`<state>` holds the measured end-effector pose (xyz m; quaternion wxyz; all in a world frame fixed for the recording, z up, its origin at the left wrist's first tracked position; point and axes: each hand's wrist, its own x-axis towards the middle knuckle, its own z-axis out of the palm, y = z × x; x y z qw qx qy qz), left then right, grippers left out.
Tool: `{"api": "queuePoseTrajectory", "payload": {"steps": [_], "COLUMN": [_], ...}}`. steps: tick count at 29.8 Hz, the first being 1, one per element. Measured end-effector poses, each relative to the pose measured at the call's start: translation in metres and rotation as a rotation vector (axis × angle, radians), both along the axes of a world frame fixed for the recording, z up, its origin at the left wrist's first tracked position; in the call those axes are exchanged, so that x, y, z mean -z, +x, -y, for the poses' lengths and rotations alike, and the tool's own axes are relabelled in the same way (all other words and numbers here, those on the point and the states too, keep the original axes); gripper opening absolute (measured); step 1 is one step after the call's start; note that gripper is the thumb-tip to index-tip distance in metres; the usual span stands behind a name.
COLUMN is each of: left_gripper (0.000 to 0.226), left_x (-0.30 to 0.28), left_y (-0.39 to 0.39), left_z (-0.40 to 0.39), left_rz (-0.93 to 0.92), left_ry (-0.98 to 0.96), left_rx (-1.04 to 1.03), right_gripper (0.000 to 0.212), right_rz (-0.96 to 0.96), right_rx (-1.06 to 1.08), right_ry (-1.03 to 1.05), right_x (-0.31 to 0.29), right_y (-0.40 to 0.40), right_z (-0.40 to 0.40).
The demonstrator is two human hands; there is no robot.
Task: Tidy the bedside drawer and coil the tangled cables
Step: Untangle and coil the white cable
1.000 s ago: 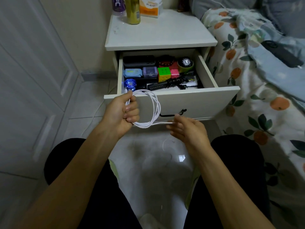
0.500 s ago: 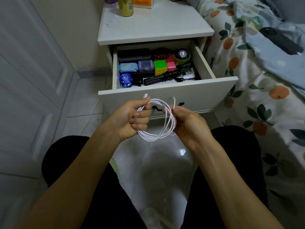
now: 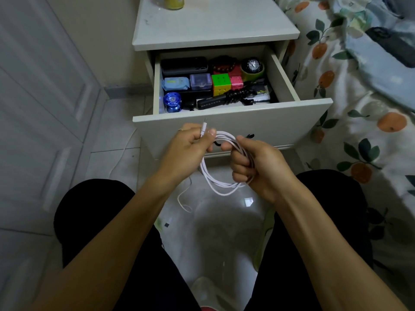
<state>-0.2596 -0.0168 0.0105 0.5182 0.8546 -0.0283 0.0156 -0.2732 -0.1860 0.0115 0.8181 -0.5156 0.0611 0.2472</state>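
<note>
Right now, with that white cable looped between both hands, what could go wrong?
The white cable is held only at its top: the left hand pinches the plug end and the right hand grips the loops, so the hanging turns could slip and spring open. The drawer looks packed, so fitting the coil in may jostle the yo-yo or the puzzle cube.

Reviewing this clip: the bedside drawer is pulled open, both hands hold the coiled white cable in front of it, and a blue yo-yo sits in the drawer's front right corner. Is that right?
Not quite. The head view shows the blue yo-yo in the front left corner of the drawer, not the right. The rest holds: the drawer is open, and the left hand and right hand both hold the coiled white cable in front of it.
</note>
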Motion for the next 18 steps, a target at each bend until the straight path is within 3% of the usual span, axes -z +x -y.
{"api": "queuePoseTrajectory", "payload": {"steps": [4, 9, 14, 18], "left_gripper": [0.035, 0.038, 0.05, 0.045], "left_x": [-0.003, 0.002, 0.001, 0.0], "left_y": [-0.006, -0.01, -0.002, 0.003], "left_z": [0.008, 0.014, 0.013, 0.009], "left_rz": [-0.051, -0.021, -0.242, -0.365], "left_ry": [-0.335, -0.349, -0.482, -0.664], "left_rx": [0.043, 0.028, 0.033, -0.035], "right_gripper": [0.036, 0.036, 0.035, 0.035], "right_rz": [-0.049, -0.078, -0.074, -0.077], "right_rx": [-0.008, -0.056, 0.018, 0.103], "right_ry": [0.062, 0.048, 0.018, 0.046], "right_x": [-0.005, -0.007, -0.003, -0.003], "right_y": [0.007, 0.012, 0.012, 0.013], "right_z": [0.003, 0.004, 0.001, -0.001]}}
